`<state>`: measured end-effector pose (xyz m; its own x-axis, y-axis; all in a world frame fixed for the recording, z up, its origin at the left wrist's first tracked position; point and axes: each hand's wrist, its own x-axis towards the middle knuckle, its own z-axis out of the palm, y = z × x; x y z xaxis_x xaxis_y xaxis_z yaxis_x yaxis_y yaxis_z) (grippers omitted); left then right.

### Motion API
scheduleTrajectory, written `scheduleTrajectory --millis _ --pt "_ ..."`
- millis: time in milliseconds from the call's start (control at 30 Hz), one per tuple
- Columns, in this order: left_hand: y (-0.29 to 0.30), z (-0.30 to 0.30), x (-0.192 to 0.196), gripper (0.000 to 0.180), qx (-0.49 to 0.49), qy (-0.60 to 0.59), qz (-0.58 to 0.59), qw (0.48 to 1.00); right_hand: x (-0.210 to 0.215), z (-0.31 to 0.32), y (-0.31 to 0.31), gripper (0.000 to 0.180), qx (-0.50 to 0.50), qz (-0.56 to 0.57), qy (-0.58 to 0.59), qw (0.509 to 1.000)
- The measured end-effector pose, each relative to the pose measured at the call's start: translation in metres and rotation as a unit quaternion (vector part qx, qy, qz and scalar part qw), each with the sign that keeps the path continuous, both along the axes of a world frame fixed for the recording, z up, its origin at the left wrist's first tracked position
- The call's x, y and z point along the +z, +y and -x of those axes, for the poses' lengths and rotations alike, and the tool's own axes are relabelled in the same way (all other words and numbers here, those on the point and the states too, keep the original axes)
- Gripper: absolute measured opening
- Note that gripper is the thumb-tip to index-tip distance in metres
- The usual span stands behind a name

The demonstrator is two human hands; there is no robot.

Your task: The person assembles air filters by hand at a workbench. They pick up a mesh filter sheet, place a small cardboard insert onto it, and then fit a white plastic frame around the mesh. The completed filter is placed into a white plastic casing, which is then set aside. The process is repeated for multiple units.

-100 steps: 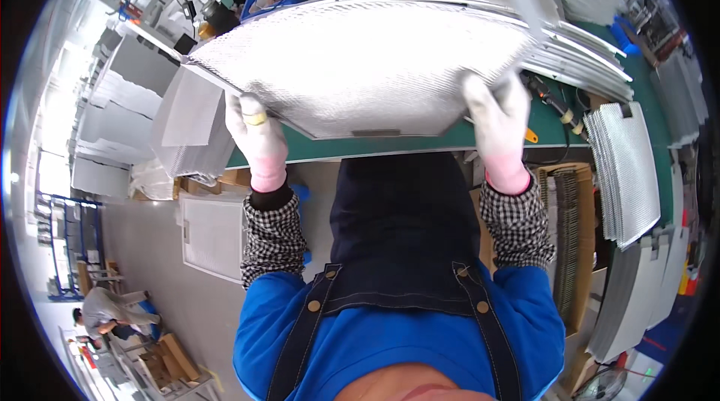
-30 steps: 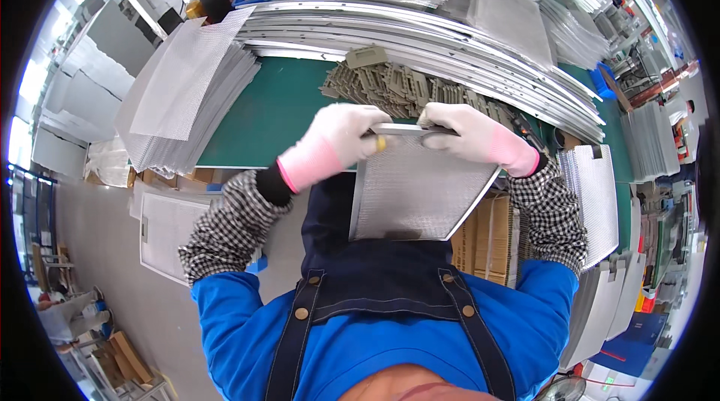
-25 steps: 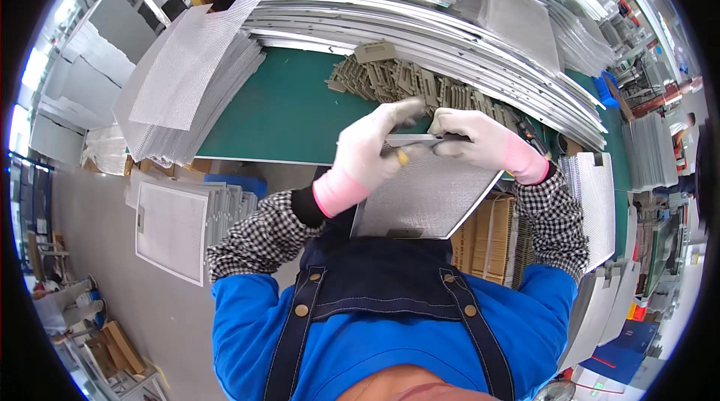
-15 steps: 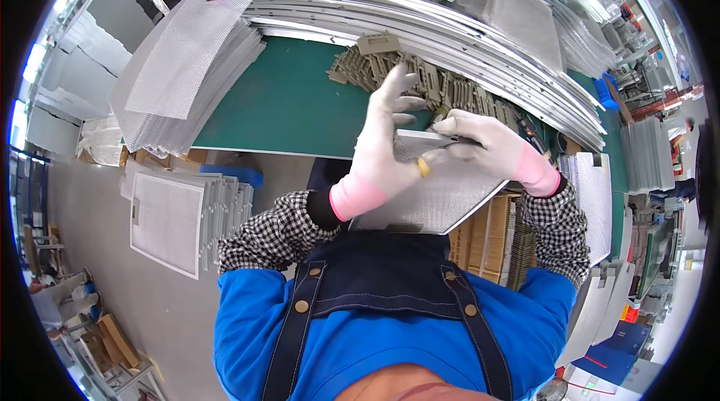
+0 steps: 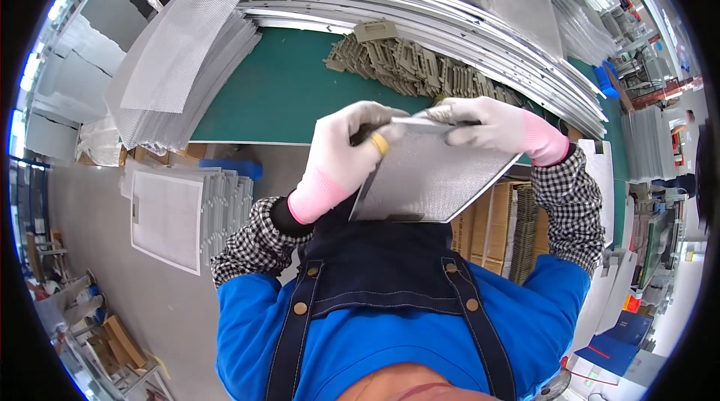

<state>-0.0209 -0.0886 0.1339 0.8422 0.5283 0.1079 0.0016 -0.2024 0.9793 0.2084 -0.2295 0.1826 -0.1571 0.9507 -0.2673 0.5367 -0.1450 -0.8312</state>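
A silver mesh filter panel (image 5: 439,180) in a thin metal frame stands tilted against my apron, its lower edge towards me. My left hand (image 5: 349,150), in a white glove with a pink cuff and a yellow band at one finger, is closed on its far left corner. At the far edge, my right hand (image 5: 491,125) in a matching glove is closed too, fingers curled over the frame near the right side. Part of the far edge is hidden by my fingers. Just beyond my hands lies a heap of khaki plastic clips (image 5: 405,63) on the green tabletop (image 5: 277,90).
Long metal profiles (image 5: 360,0) lie across the table's back. Loose mesh sheets (image 5: 176,63) are stacked at the left, overhanging the edge. Below them stand framed mesh panels (image 5: 169,217). Cardboard boxes (image 5: 487,232) sit under the table, right of the panel.
My left hand, raised with fingers spread before, has come down and left onto the panel's far corner. My right hand has shifted slightly along the far edge.
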Motion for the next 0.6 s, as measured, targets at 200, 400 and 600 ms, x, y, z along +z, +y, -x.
scheduleTrajectory --millis 200,400,600 --pt "0.013 -0.008 -0.026 0.031 0.058 -0.061 -0.126 0.988 -0.030 0.018 0.018 0.047 -0.034 -0.189 -0.287 0.938" --pt "0.030 -0.008 -0.031 0.033 0.026 -0.023 0.089 0.995 -0.031 0.034 0.025 0.032 -0.007 -0.273 -0.420 0.865" --pt "0.028 -0.012 -0.066 0.040 -0.024 -0.081 0.248 0.965 -0.036 0.037 0.018 0.031 0.040 -0.239 -0.509 0.826"
